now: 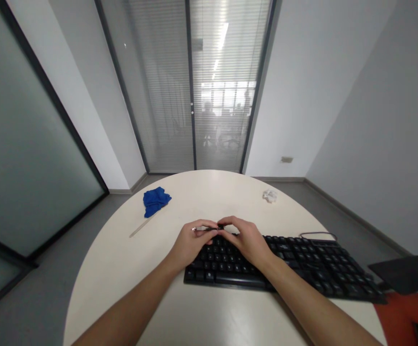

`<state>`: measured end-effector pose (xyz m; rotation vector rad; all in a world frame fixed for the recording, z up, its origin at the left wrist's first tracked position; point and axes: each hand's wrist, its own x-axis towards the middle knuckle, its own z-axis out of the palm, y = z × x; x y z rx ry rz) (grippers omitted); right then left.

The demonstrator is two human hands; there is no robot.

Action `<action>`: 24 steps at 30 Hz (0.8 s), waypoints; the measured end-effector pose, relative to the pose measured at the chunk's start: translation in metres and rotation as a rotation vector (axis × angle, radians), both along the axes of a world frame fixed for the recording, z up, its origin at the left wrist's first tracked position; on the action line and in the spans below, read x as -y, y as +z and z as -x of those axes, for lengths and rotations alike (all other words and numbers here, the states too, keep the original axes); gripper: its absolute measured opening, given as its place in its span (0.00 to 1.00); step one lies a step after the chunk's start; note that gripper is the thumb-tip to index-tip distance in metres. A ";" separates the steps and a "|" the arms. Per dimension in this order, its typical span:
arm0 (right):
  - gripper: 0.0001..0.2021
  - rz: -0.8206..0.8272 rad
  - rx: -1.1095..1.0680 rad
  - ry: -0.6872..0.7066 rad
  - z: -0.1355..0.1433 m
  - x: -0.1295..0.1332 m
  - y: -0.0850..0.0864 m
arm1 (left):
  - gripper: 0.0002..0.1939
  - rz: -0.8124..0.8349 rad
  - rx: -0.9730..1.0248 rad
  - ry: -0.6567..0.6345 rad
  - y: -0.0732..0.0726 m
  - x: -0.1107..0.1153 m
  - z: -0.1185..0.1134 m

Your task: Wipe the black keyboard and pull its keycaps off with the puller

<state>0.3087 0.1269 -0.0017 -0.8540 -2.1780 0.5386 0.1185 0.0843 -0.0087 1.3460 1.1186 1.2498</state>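
A black keyboard (230,278) lies on the round table in front of me, slightly slanted to the right. Over its upper left keys, both hands meet fingertip to fingertip. My left hand (190,242) is closed around a thin metallic tool (198,229), whose shiny end sticks out to the left; its exact kind is too small to tell. Between the fingertips of my right hand (247,240) is a small black piece (221,226), partly hidden by the fingers, that looks like a keycap. The tool's other end reaches toward this piece.
A crumpled blue cloth (156,201) lies at the table's left, with a thin pale stick (144,226) beside it. Toward the back right sits a crumpled white tissue (270,195). The keyboard's cable (319,233) loops behind it. A dark flat object (407,274) stands off the table's right edge.
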 end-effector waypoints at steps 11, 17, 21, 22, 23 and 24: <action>0.07 -0.023 -0.106 0.031 -0.001 -0.004 0.000 | 0.22 0.047 0.054 -0.168 0.003 -0.004 0.014; 0.07 -0.039 -0.125 0.123 -0.001 -0.002 0.002 | 0.22 0.145 0.033 -0.106 -0.004 -0.009 0.014; 0.09 0.001 -0.103 0.191 -0.001 -0.001 0.001 | 0.19 0.123 -0.042 -0.087 -0.009 -0.009 0.012; 0.10 0.009 -0.095 0.207 0.000 0.000 0.001 | 0.18 0.115 -0.051 -0.078 -0.010 -0.009 0.012; 0.10 0.013 -0.085 0.221 0.000 0.000 0.001 | 0.17 0.108 -0.057 -0.072 -0.009 -0.009 0.011; 0.10 0.012 -0.077 0.231 0.000 0.000 0.002 | 0.16 0.106 -0.061 -0.066 -0.009 -0.008 0.011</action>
